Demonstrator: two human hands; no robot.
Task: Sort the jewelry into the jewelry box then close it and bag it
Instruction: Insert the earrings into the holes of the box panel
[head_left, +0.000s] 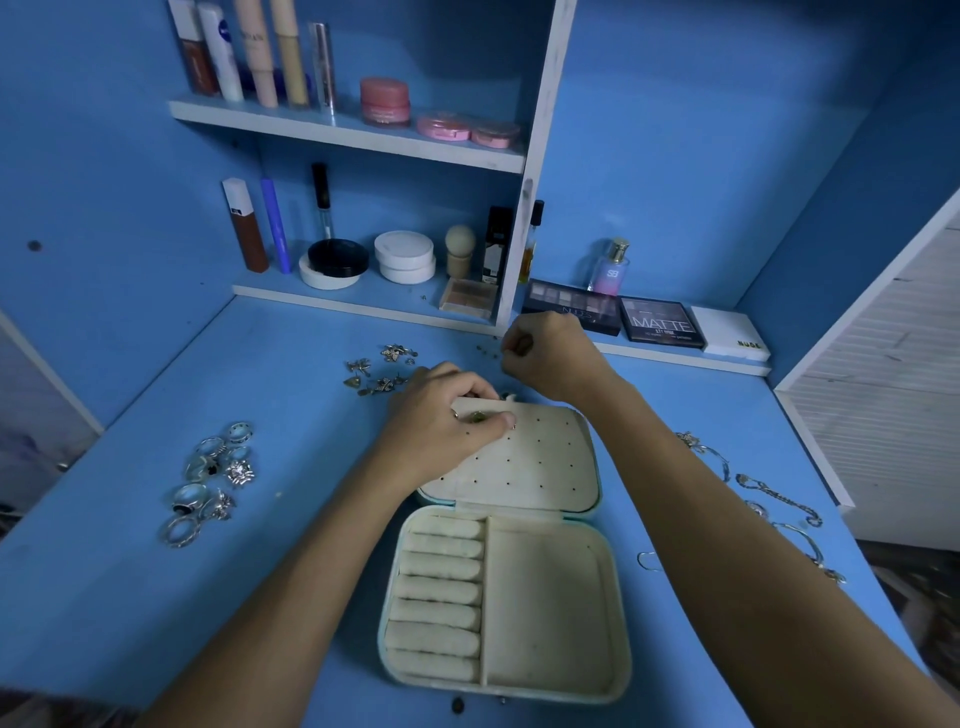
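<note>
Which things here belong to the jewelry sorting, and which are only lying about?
For the job:
jewelry box, open
earring panel in the lid, left hand on it
earring
rings
charms
chains
right hand

Lying about:
palettes
perfume
jars
tubes on the shelf

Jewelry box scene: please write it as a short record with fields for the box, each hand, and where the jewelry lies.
jewelry box: open on the blue desk, lid panel with earring holes laid back
ring rolls: left compartment, nothing on them
right compartment: nothing visible inside
left hand: grips the lid's far left corner, thumb beside an earring
right hand: raised beyond the box, fingers curled, contents unclear
rings: left of the box
earrings: beyond the box
chains: right of the box
</note>
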